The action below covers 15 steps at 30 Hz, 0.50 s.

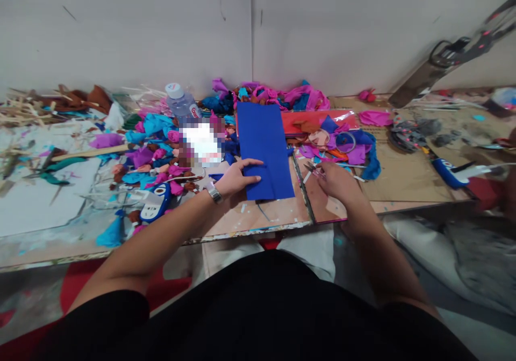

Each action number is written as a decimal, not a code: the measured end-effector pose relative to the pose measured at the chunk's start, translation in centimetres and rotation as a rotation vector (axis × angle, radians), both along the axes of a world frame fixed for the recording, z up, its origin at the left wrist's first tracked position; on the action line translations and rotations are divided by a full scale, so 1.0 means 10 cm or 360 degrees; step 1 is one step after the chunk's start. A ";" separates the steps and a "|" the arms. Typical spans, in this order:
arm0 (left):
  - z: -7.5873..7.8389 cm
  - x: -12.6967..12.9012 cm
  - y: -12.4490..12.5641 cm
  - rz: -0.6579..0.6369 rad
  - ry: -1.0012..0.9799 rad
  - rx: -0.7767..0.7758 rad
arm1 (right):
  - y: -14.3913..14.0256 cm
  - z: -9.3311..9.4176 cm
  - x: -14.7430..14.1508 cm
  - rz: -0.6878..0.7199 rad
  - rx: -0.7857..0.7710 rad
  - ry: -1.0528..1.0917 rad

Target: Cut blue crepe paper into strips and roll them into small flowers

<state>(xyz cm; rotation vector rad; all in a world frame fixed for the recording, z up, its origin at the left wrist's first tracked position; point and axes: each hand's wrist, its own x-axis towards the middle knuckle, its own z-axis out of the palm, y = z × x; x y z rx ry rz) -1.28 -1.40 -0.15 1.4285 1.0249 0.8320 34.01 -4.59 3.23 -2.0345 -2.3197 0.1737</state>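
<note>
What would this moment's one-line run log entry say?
left hand: flat on blue sheet | right hand: at scissors, grip unclear | surface: wooden board | nearby: water bottle, crepe scraps

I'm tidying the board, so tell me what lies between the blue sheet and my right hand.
In the head view, a dark thin strip runs between the blue sheet and the right hand, over bare board with small paper scraps.

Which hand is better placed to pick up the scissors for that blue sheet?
Right. The right hand already rests at the scissors, while the left hand lies flat on the blue sheet, pinning it.
</note>
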 end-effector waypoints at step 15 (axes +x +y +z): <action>-0.03 0.02 0.04 0.0312 -0.0185 -0.0028 | -0.08 -0.19 -0.05 -0.0293 0.0105 0.0709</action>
